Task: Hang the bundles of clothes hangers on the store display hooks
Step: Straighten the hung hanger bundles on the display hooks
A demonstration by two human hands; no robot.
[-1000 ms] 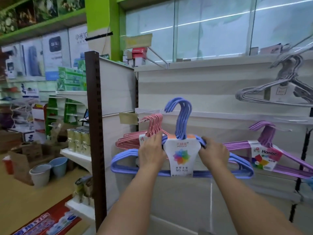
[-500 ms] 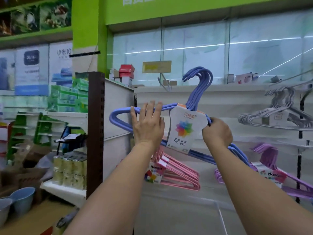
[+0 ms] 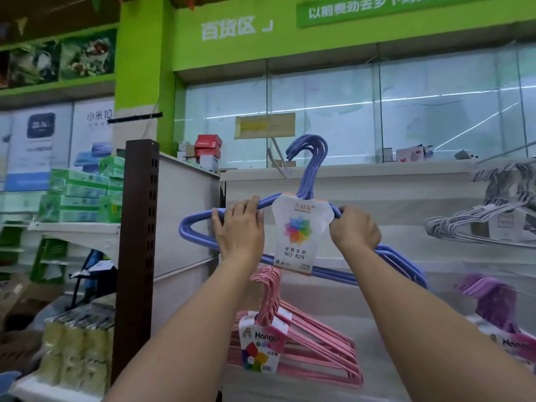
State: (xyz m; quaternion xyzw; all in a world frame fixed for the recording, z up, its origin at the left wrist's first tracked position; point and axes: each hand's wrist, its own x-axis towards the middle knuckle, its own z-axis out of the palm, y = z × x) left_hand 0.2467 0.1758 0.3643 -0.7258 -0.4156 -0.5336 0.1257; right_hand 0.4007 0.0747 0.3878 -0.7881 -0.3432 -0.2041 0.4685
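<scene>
Both hands are up on the blue hanger bundle (image 3: 377, 253), a stack of smooth, rounded plastic hangers strapped together by a glossy white card label (image 3: 298, 230) with a rainbow flower print. The left hand (image 3: 239, 227) is wrapping its fingers over the bundle's upper bar, thumb tucked out to the side. The right hand (image 3: 355, 229) is curling tight around the other shoulder of the same bundle, knuckles facing the camera. The bundle is sitting tilted, its left end higher than its right, with the label between the two hands.

Above the hands, the bundle's curved hooks (image 3: 311, 149) are rising just beside a thin metal display hook (image 3: 277, 162) that sticks out from the white panel; whether they are touching is hard to tell. A yellow price tag (image 3: 264, 126) is sitting on that hook's end.

Below the left hand, one pink hanger bundle (image 3: 313, 343) is hanging, thin and wiry, carrying a "Hanger" card. Out past the right hand, one grey hanger bundle (image 3: 478, 224) is hanging level with it, and one purple hanger bundle (image 3: 493, 303) is hanging lower down, blurred. That is four bundles counted. To the left of the left hand, a brown slotted metal post (image 3: 139, 256) is standing upright, with green boxes (image 3: 84, 195) stacked beyond it.
</scene>
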